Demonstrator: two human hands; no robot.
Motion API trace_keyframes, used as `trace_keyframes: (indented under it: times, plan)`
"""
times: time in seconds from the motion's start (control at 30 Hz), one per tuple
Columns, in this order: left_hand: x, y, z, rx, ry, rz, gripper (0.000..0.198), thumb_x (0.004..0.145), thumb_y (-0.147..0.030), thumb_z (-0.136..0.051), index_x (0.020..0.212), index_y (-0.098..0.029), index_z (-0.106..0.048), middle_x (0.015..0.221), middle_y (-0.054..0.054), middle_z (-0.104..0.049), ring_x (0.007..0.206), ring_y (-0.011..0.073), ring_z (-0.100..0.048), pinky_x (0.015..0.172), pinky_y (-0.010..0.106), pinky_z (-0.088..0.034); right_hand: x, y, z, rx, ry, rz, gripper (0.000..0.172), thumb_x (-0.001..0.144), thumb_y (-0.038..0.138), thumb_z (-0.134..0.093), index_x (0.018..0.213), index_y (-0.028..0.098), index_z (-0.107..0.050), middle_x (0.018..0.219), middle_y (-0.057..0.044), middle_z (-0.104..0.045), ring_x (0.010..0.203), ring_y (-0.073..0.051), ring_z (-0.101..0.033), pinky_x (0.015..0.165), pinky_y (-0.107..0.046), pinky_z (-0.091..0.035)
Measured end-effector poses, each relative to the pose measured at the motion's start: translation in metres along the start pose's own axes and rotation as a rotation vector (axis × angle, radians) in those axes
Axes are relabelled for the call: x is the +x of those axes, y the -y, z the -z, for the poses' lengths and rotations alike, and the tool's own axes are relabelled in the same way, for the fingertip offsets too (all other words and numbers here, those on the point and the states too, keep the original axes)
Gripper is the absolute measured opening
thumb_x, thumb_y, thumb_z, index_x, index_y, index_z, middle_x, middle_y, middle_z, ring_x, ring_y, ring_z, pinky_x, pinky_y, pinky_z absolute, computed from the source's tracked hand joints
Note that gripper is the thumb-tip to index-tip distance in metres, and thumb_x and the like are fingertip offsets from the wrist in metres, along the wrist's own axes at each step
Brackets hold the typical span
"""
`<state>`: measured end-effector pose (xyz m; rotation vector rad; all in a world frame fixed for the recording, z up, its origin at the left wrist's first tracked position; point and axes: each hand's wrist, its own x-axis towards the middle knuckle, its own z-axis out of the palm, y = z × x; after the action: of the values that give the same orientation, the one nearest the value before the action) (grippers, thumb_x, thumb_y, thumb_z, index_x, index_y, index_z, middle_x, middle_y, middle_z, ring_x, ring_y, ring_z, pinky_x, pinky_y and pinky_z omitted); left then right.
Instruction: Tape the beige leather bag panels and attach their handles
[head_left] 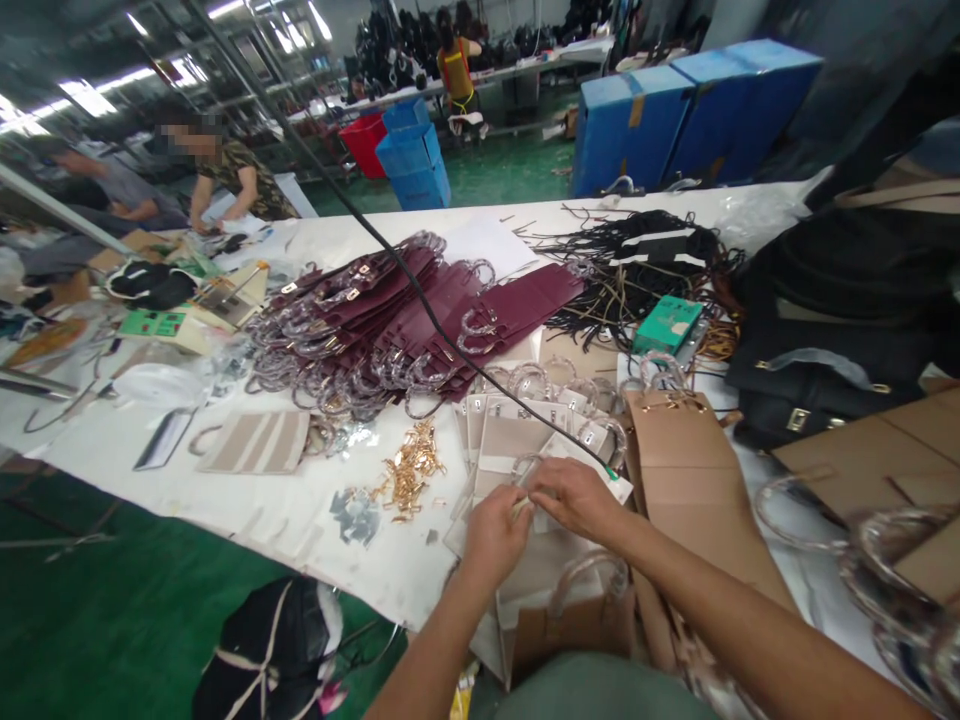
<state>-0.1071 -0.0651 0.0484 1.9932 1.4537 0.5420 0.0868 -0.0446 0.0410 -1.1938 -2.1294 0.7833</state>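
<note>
My left hand (495,535) and right hand (574,498) pinch a small fitting (520,506) above the beige bag panel (514,432); I should keep fingertips tight and the piece square.

Shiny gold metal clasps (409,478), matt burgundy leather pieces (420,310)

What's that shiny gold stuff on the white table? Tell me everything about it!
The gold pieces are a loose heap of many small, shiny bits that look like metal. They lie scattered on the white table cover, some spilling toward grey scraps. Beige panels lie just right of them. The left hand is near but not touching.
</note>
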Motion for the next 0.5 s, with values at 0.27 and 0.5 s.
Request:
trace_keyframes:
  times: [0.27, 0.5]
  plan:
    - [0.006, -0.002, 0.000, 0.085, -0.102, -0.110, 0.026, 0.101, -0.026, -0.044, 0.096, -0.024, -0.069, 0.088, 0.007, -0.067, 0.085, 0.0223, -0.064, 0.075, 0.033, -0.046, 0.019, -0.023, -0.003, 0.099, -0.200, -0.248, 0.021, 0.096, 0.030, -0.051, 0.083, 0.020, -0.064, 0.083, -0.003, -0.068, 0.080, -0.019, -0.061, 0.078, -0.030, -0.042]
    - [0.005, 0.011, -0.027, -0.190, -0.064, 0.196, 0.019, 0.095, -0.029, -0.054, 0.089, -0.022, -0.071, 0.089, 0.003, -0.071, 0.088, 0.0199, -0.066, 0.081, 0.031, -0.047, 0.048, -0.084, 0.005, 0.202, -0.413, -0.516, 0.028, 0.089, 0.042, -0.054, 0.086, 0.020, -0.071, 0.086, -0.004, -0.070, 0.080, -0.021, -0.061, 0.079, -0.032, -0.044]
